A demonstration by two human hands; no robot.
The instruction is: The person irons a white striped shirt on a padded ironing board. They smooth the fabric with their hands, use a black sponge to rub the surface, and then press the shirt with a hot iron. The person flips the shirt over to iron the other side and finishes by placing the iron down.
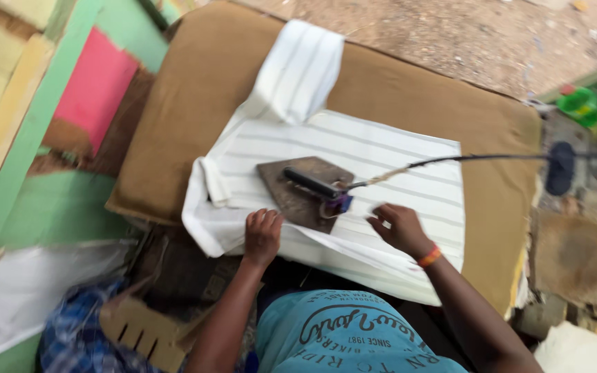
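A white striped garment (381, 162) lies spread on a brown padded ironing table (416, 90). A heavy dark iron (298, 190) with a black handle rests flat on the cloth, its cord (450, 160) running off to the right. My left hand (262, 235) presses on the near edge of the cloth, just below the iron, fingers curled down. My right hand (396, 228) hovers over the cloth right of the iron's handle end, fingers loosely bent and holding nothing. One sleeve (298, 69) of the garment trails toward the far edge.
Green and pink painted woodwork (70, 103) stands to the left. A cardboard piece (139, 331) and blue checked cloth (70, 331) lie at the lower left. A green bottle (578, 105) and a rough stone surface (575, 249) are at the right. Bare ground lies beyond the table.
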